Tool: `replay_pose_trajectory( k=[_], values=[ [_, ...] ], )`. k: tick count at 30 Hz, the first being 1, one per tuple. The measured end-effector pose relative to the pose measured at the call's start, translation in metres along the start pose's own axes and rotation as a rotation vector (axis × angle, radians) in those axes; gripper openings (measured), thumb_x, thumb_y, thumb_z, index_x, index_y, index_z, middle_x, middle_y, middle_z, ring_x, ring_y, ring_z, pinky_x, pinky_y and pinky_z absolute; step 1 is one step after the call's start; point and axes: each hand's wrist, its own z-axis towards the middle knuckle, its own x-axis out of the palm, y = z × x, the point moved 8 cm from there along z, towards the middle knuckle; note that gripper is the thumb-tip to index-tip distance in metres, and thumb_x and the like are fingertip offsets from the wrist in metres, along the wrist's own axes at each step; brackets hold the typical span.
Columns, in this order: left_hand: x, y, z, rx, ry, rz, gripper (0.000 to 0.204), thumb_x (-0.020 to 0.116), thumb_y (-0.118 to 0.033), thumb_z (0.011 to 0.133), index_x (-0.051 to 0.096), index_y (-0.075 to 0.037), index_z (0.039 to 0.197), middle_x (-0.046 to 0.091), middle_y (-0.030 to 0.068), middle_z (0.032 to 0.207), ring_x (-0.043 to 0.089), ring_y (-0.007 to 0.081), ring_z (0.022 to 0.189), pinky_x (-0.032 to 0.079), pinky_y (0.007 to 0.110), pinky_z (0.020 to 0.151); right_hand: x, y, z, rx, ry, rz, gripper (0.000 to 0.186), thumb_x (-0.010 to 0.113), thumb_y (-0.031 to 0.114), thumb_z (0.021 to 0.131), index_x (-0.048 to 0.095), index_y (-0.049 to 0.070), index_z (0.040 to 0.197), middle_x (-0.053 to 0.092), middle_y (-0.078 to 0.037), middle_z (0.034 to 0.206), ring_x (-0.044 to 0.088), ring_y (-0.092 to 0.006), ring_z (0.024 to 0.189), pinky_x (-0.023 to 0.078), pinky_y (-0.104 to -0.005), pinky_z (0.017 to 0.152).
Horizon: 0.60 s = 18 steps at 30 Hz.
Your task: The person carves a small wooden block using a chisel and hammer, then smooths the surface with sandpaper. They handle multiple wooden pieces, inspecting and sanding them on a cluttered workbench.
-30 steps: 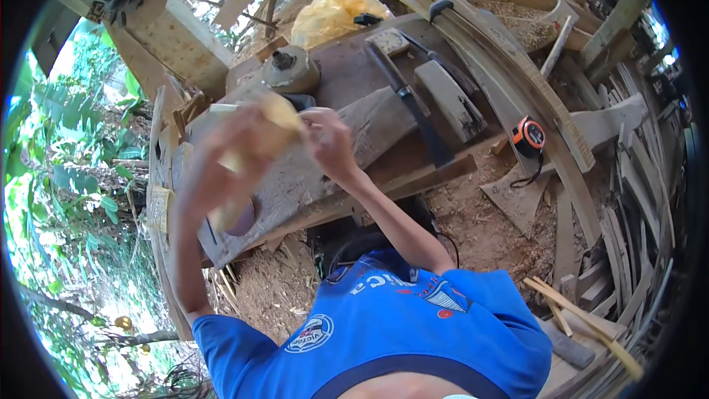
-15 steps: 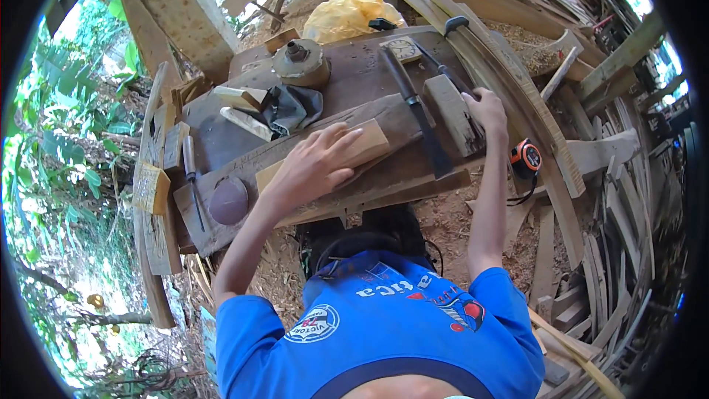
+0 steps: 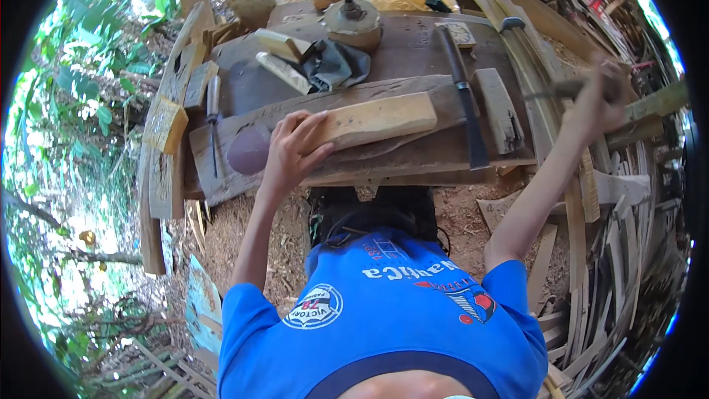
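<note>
Holds block (image 3: pixel 380 120) on plank (image 3: pixel 203 150) with left hand (image 3: pixel 292 149); grips blurred tool (image 3: pixel 565 89) in right hand (image 3: pixel 602 103), well apart from block.

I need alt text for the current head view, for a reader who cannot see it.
A person's left hand holds a pale wood block on a cluttered workbench; the right hand, out at the right, grips a blurred tool.

Blue short-sleeved shirt (image 3: pixel 406 325) with a navy neckband (image 3: pixel 402 363).
White lettering (image 3: pixel 402 272) crosses it beside a round white-edged badge (image 3: pixel 314 307) and a red-and-white sail-shaped print (image 3: pixel 470 300); left hand (image 3: pixel 294 149) and right hand (image 3: pixel 602 100) are bare, the lower garment (image 3: pixel 375 208) dark.
</note>
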Motion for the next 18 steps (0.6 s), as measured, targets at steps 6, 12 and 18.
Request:
replay_pose_trajectory(
  k=[6,12,18],
  values=[
    [0.015,-0.002,0.006,-0.026,-0.101,-0.009,0.048,0.068,-0.03,0.073,0.056,-0.015,0.116,0.052,0.011,0.11,0.048,0.0295,0.102,0.037,0.04,0.088,0.032,0.069,-0.009,0.193,0.393,1.051,0.019,0.053,0.018,0.08,0.056,0.001,0.089,0.057,-0.011,0.081,0.049,-0.0185,0.061,0.041,-0.0309,0.056],
    [0.018,-0.012,0.013,-0.033,-0.123,0.007,0.048,0.067,-0.034,0.073,0.055,-0.016,0.117,0.052,0.0083,0.111,0.048,0.0284,0.103,0.036,0.04,0.088,0.112,0.114,-0.074,0.036,0.642,0.899,0.02,0.054,0.016,0.082,0.048,0.003,0.095,0.052,-0.009,0.073,0.049,-0.017,0.056,0.041,-0.0313,0.051],
    [0.016,-0.009,0.01,-0.03,-0.133,0.02,0.047,0.068,-0.029,0.074,0.055,-0.011,0.116,0.052,0.0116,0.11,0.049,0.0301,0.105,0.037,0.04,0.09,0.165,0.109,-0.12,0.206,0.65,0.934,0.022,0.054,0.005,0.082,0.043,0.002,0.1,0.05,-0.004,0.064,0.046,-0.0108,0.045,0.041,-0.0251,0.042]
  ],
)
